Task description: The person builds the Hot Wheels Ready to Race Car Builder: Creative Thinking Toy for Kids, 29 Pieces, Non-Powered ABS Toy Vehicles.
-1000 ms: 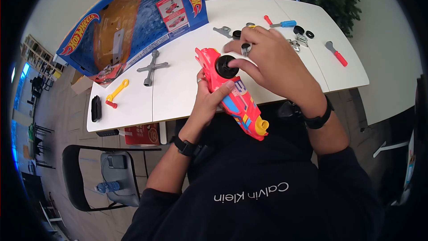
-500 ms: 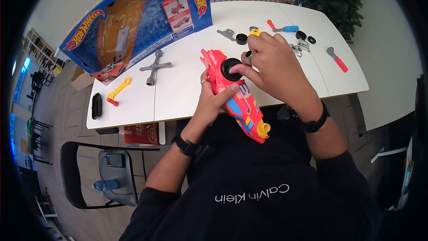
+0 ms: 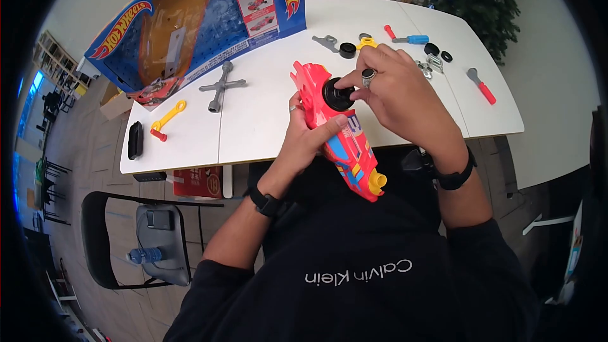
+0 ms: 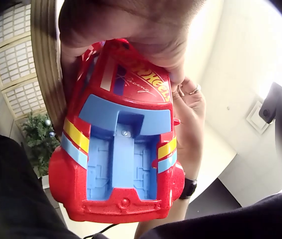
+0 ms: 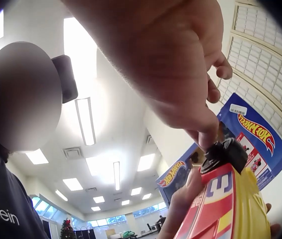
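Observation:
A red toy race car (image 3: 361,164) with blue and yellow parts is held on its side above the table's near edge by my left hand (image 3: 303,145). Its thumb lies along the car's numbered flank. In the left wrist view the car body (image 4: 123,154) shows a blue cockpit. A black toy wheel (image 3: 330,96) sits at one end of the car's upward side. My right hand (image 3: 402,95) pinches at the middle of that wheel with thumb and index finger. From the right wrist, its thumb covers part of the wheel (image 5: 234,153).
On the white table (image 3: 259,133) lie a grey cross wrench (image 3: 220,85), a yellow wrench (image 3: 170,116), a black piece (image 3: 135,140), a blue-handled screwdriver (image 3: 415,40), a red-handled tool (image 3: 485,92), and loose wheels (image 3: 348,50). A large toy box (image 3: 247,6) stands at the back left.
The right index finger, raised away from the wheel earlier, has come down onto its middle beside the thumb. The left hand keeps its hold on the car.

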### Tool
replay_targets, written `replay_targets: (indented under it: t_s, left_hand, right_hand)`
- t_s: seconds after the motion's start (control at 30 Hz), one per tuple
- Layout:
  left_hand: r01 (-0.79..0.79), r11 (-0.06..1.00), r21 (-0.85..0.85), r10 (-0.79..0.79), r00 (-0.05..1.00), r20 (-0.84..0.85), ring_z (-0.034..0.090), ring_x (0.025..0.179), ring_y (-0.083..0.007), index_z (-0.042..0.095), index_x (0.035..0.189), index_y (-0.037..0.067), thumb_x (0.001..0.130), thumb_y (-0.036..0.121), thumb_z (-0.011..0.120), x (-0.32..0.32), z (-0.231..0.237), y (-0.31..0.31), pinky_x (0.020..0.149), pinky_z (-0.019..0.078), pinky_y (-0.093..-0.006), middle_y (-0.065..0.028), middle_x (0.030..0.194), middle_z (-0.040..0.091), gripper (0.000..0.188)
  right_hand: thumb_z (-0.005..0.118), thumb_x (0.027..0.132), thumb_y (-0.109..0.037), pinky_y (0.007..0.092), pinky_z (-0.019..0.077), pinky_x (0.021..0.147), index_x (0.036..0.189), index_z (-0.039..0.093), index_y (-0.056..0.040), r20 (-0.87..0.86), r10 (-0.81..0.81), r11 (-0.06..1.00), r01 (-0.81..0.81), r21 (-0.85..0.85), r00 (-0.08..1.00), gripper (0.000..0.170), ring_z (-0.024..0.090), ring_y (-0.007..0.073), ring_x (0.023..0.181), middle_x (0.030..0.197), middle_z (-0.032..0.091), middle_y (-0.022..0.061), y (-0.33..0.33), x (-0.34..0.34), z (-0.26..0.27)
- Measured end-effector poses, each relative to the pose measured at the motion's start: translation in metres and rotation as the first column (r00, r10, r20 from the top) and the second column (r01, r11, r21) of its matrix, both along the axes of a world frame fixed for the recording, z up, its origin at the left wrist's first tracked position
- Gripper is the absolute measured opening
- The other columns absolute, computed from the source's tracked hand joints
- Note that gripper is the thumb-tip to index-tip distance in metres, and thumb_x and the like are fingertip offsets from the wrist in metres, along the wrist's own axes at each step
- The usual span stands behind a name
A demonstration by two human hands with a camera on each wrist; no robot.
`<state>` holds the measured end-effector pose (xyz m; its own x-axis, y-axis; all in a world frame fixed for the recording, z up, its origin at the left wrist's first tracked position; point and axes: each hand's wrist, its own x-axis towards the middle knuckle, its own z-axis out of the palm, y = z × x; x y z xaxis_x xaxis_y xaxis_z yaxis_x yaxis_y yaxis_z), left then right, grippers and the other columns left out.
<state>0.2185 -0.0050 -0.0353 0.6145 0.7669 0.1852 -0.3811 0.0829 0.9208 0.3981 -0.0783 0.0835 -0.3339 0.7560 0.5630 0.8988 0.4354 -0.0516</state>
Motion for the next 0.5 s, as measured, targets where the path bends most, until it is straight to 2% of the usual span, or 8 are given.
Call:
replay_targets:
  t_s: [0.17, 0.23, 0.37, 0.43, 0.47, 0.5]
  left_hand:
    - [-0.019, 1.0, 0.019, 0.019, 1.0, 0.008, 0.065, 0.12, -0.0214, 0.026, 0.147, 0.0, 0.091, 0.018, 0.083, 0.002, -0.001, -0.001, 0.1, 0.0584, -0.037, -0.0159, 0.135, 0.058, 0.082]
    - [-0.021, 1.0, 0.019, 0.021, 1.0, 0.003, 0.066, 0.119, -0.0213, 0.026, 0.147, 0.0, 0.09, 0.018, 0.083, 0.001, 0.0, -0.002, 0.1, 0.0583, -0.0371, -0.016, 0.135, 0.058, 0.082]
    - [-0.023, 0.999, 0.022, 0.023, 1.0, -0.001, 0.066, 0.12, -0.0212, 0.024, 0.148, 0.0, 0.09, 0.018, 0.084, 0.001, 0.001, -0.003, 0.101, 0.0581, -0.0376, -0.0163, 0.134, 0.058, 0.086]
    - [-0.003, 1.0, 0.024, 0.003, 1.0, -0.004, 0.066, 0.121, -0.0214, 0.022, 0.148, 0.0, 0.089, 0.019, 0.085, 0.0, 0.001, 0.0, 0.101, 0.058, -0.0377, -0.0166, 0.134, 0.058, 0.088]
    - [0.015, 1.0, 0.023, -0.015, 1.0, -0.005, 0.065, 0.121, -0.0216, 0.021, 0.149, 0.0, 0.089, 0.019, 0.085, 0.0, 0.0, 0.0, 0.102, 0.058, -0.0378, -0.0169, 0.134, 0.058, 0.09]
    - [0.013, 1.0, 0.023, -0.013, 1.0, -0.004, 0.065, 0.121, -0.0216, 0.021, 0.149, 0.0, 0.089, 0.019, 0.085, 0.0, 0.0, 0.0, 0.102, 0.058, -0.0378, -0.0169, 0.134, 0.058, 0.09]
  right_hand:
    - [0.074, 0.085, -0.006, 0.0395, 0.0461, 0.085, 0.092, 0.077, -0.0028, -0.012, -0.008, 0.999, 0.008, 0.04, 1.0, 0.008, 0.063, 0.024, 0.098, 0.099, 0.063, 0.0062, -0.001, -0.003, -0.009]
    - [0.077, 0.083, -0.008, 0.0398, 0.0462, 0.084, 0.09, 0.076, -0.0024, -0.07, -0.069, 0.996, 0.073, 0.055, 0.995, 0.009, 0.063, 0.0241, 0.096, 0.098, 0.062, 0.0063, -0.002, -0.008, -0.014]
    - [0.079, 0.082, -0.01, 0.0399, 0.0463, 0.082, 0.089, 0.074, -0.0022, -0.08, -0.132, 0.99, 0.136, 0.047, 0.988, 0.012, 0.062, 0.0245, 0.096, 0.098, 0.061, 0.0063, -0.007, -0.013, -0.015]
    - [0.079, 0.082, -0.013, 0.0402, 0.0471, 0.083, 0.095, 0.076, -0.003, -0.089, -0.194, 0.979, 0.198, 0.043, 0.977, 0.016, 0.061, 0.0251, 0.096, 0.098, 0.059, 0.0056, -0.009, -0.011, -0.011]
    - [0.079, 0.082, -0.013, 0.0402, 0.0471, 0.083, 0.095, 0.076, -0.003, -0.088, -0.194, 0.979, 0.198, 0.043, 0.977, 0.016, 0.061, 0.0251, 0.096, 0.098, 0.059, 0.0056, -0.01, -0.009, -0.009]
    - [0.079, 0.082, -0.013, 0.0404, 0.0475, 0.084, 0.097, 0.078, -0.0039, -0.102, -0.117, 0.991, 0.122, 0.046, 0.988, 0.017, 0.061, 0.0252, 0.096, 0.098, 0.059, 0.0051, -0.011, -0.006, -0.008]
